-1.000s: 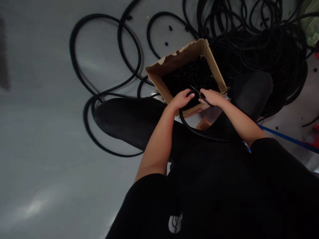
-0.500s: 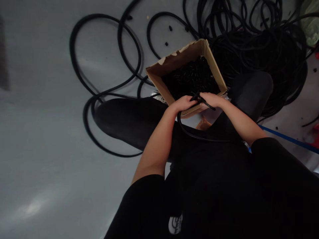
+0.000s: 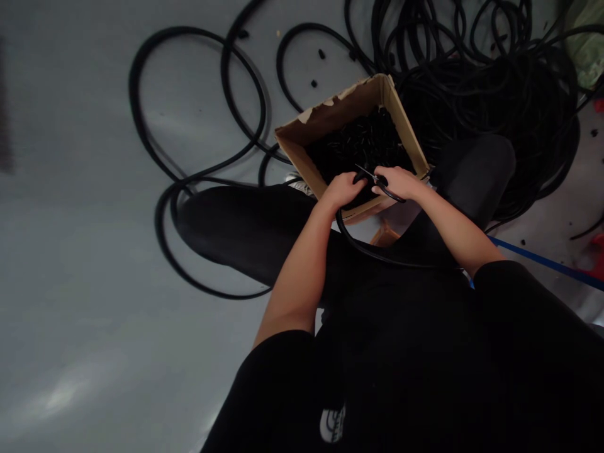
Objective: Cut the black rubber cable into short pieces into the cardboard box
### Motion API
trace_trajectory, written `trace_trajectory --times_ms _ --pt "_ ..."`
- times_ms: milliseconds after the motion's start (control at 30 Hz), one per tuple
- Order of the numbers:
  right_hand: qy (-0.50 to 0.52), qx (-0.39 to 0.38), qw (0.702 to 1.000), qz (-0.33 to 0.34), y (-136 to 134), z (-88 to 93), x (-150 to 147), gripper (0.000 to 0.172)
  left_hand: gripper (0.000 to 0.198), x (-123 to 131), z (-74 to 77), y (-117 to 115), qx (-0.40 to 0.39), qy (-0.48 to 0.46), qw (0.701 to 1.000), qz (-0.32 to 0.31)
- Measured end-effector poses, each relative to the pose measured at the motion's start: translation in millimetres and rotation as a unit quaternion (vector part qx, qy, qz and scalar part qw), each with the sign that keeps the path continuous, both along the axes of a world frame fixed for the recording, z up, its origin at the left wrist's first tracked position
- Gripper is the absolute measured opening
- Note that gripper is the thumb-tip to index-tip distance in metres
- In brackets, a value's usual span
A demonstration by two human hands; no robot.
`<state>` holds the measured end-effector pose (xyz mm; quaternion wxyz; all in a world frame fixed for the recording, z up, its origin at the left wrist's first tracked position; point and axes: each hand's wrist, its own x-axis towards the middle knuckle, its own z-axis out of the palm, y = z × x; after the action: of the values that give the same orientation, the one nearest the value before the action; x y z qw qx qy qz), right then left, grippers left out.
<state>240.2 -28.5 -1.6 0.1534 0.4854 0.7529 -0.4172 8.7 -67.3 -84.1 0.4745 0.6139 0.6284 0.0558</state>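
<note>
Both hands have drawn slightly apart: the left hand (image 3: 343, 190) grasps a smooth, black, flexible tube (image 3: 352, 240) curving nearward; the right hand (image 3: 399, 182) grips black-handled metal scissors (image 3: 375, 178), thin-bladed, over the open brown cardboard box (image 3: 302, 162)'s near side.

Smooth, rubbery-looking black tubing (image 3: 135, 94) lies at left on a glossy grey floor (image 3: 94, 251), the trousers (image 3: 236, 226) are matt cloth, the box (image 3: 304, 165) dull cardboard (its far edge (image 3: 330, 102) torn rough), the scissors blade (image 3: 365, 171) apparently metal.
</note>
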Motion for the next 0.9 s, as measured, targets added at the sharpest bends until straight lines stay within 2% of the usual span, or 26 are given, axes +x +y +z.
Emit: trace_trajectory --times_ms 200,400,467,600,733,900 --pt "-0.012 -0.019 0.999 0.029 -1 -3.4 0 0.037 0.031 0 3.0 -2 -0.009 0.007 0.999 -0.032" --pt "0.02 -0.029 0.998 0.048 -5 -16.0 1 0.04 0.024 6 13.1 -7 -0.029 -0.023 0.996 -0.084" --pt "0.044 -0.028 0.998 0.041 -5 -18.9 2 0.041 0.026 5 16.0 -7 -0.034 -0.054 0.995 -0.074" --pt "0.059 -0.009 0.998 0.003 -5 -16.4 4 0.034 0.03 0 17.9 -4 -0.028 -0.088 0.996 -0.014" --pt "0.054 0.012 0.998 -0.02 -1 -9.1 3 0.026 0.032 -7 16.5 2 -0.016 -0.061 0.998 0.006" --pt "0.007 0.0 1.0 0.002 1 -8.2 3 0.019 0.029 -8 10.7 5 -0.024 -0.011 1.0 -0.003"
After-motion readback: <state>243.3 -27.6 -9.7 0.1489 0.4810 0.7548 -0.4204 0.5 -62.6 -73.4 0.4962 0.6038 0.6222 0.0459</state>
